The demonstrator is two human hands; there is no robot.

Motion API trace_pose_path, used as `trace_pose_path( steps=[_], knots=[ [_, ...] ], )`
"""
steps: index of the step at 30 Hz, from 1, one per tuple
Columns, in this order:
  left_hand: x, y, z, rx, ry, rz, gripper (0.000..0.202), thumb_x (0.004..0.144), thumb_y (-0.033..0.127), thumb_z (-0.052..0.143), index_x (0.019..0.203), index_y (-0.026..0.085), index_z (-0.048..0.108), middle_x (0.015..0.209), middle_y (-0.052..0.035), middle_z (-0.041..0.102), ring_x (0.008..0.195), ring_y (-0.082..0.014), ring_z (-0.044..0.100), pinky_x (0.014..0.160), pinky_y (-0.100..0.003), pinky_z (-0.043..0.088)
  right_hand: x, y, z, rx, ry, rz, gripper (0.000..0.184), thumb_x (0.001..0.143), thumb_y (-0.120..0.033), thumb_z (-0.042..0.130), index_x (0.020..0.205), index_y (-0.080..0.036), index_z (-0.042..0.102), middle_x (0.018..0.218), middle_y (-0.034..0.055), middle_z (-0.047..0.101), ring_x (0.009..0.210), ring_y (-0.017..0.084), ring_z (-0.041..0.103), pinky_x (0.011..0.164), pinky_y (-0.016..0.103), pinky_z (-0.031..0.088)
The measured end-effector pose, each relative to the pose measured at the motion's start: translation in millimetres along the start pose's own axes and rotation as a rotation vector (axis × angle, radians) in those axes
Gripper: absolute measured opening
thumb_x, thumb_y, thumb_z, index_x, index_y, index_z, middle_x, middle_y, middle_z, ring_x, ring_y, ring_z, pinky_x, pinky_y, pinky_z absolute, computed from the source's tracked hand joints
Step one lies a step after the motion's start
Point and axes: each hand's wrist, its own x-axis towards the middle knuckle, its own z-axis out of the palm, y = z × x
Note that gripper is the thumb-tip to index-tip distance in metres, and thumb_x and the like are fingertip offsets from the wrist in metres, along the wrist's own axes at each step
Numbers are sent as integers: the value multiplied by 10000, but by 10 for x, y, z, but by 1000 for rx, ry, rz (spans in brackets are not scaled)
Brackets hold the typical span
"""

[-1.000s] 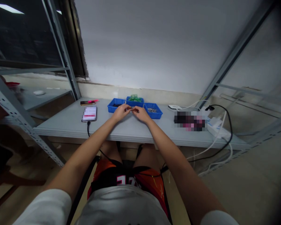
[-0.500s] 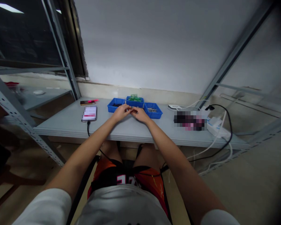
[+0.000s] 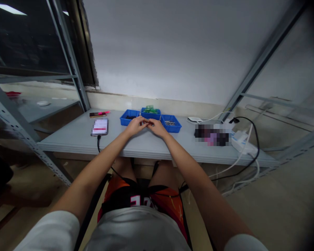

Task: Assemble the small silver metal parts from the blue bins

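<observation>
My left hand [image 3: 135, 126] and my right hand [image 3: 156, 127] meet above the grey table [image 3: 143, 144], fingertips pinched together. Whatever lies between them is too small and too covered by the fingers to make out. Just behind my left hand is a blue tray [image 3: 124, 121] with dark small parts in it. A second blue tray [image 3: 174, 129], by my right hand, holds small shiny metal pieces [image 3: 170, 123]. Behind both hands a third blue tray [image 3: 143, 114] is heaped with green pieces [image 3: 151, 110].
A phone with a lit screen [image 3: 99, 127] lies at left, a black cable running off the front edge. Behind it rests another phone [image 3: 95, 114] with a pink item. A power strip [image 3: 243, 143] with tangled cables and a blurred-out object [image 3: 211, 135] occupy the right side.
The fingertips have shifted very slightly against each other, my right fingers rising a little. Both arms and the trays stay in place.
</observation>
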Motion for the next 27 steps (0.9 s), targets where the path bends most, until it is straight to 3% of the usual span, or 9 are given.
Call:
trace_pose_path(
  steps=[12,27],
  knots=[
    [10,8,-5,8,25,-15,241,871,313,556,976,145,693,849,-55,628,702,-144,555,707,-275,449,19,51,20,-15,37,-40,158,827,-271,546,873,-156,644,784,18,616,725,146,533,701,259,394],
    [13,3,-8,7,18,-13,236,860,314,572,975,149,696,851,-56,632,692,-141,550,697,-275,452,25,59,10,-85,46,-53,120,814,-215,555,872,-159,645,801,25,620,741,149,543,710,261,395]
  ],
)
